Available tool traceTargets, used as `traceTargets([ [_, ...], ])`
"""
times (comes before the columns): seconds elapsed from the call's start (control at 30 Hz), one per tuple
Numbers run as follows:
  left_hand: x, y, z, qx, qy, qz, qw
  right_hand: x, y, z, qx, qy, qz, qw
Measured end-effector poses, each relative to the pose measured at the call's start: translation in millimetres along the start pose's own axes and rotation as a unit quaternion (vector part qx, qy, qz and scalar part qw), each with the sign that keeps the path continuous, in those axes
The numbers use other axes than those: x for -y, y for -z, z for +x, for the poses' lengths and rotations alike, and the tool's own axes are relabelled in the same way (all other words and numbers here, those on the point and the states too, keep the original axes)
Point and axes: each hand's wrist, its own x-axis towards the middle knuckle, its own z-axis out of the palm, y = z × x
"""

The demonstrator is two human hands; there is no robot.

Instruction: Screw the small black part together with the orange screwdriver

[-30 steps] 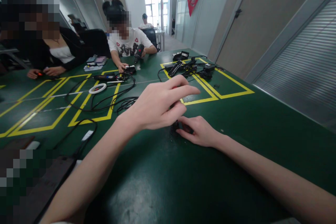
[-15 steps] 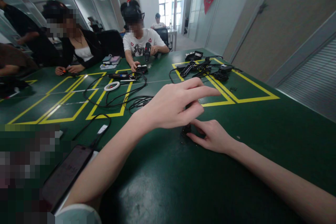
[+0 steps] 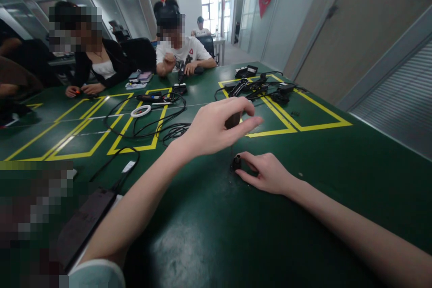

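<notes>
My left hand (image 3: 212, 126) is raised above the table with its fingers curled around a dark rounded object (image 3: 232, 120), mostly hidden by the hand. Below it a faint thin line drops toward a small black part (image 3: 236, 163) on the green tabletop; whether the line belongs to the object I cannot tell. That black part has a short tube-like top and stands roughly upright. The thumb and index finger of my right hand (image 3: 270, 173) pinch it from the right side, the hand resting low by the table.
On the green table (image 3: 189, 234), a phone-like dark slab (image 3: 84, 225) with a cable lies by my left forearm. Farther off are coiled black cables (image 3: 175, 132), a white ring (image 3: 141, 111) and black devices (image 3: 249, 87) within yellow tape outlines. People sit across the table.
My left hand has risen slightly and its fingers have curled in, showing the dark object. The right hand stays at the black part. Across the table, a person has lowered a black tool.
</notes>
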Motion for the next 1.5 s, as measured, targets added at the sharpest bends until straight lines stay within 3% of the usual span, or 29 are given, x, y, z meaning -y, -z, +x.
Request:
traceTargets([
  [0.1, -3, 10.2, 0, 0.079, 0.087, -0.144, 0.983, 1, 0, 1, 0.006, -0.007, 0.009, 1.000],
  [0.2, -6, 25.0, -1, 0.183, 0.157, -0.285, 0.928, 2, 1, 1, 0.012, -0.009, 0.015, 1.000],
  [0.27, -6, 32.3, -2, 0.218, 0.188, -0.344, 0.894, 3, 1, 2, 0.010, -0.009, 0.016, 1.000],
  [0.53, 7, 29.9, 2, 0.246, 0.280, -0.546, 0.750, 5, 1, 3, 0.010, -0.015, 0.024, 1.000],
  [0.7, 17, 27.0, 3, 0.245, 0.306, -0.595, 0.702, 6, 2, 4, 0.026, -0.020, 0.023, 0.999],
  [1.13, 20, 23.4, 8, 0.231, 0.322, -0.626, 0.672, 5, 4, 5, 0.039, -0.039, 0.020, 0.998],
  [1.23, 24, 25.3, 7, 0.240, 0.318, -0.601, 0.693, 4, 3, 4, 0.037, -0.039, 0.026, 0.998],
  [1.4, 28, 26.6, 3, 0.218, 0.273, -0.548, 0.760, 2, 2, 4, 0.038, -0.034, 0.029, 0.998],
  [1.5, 26, 27.0, 2, 0.221, 0.266, -0.526, 0.777, 2, 2, 4, 0.044, -0.037, 0.025, 0.998],
])
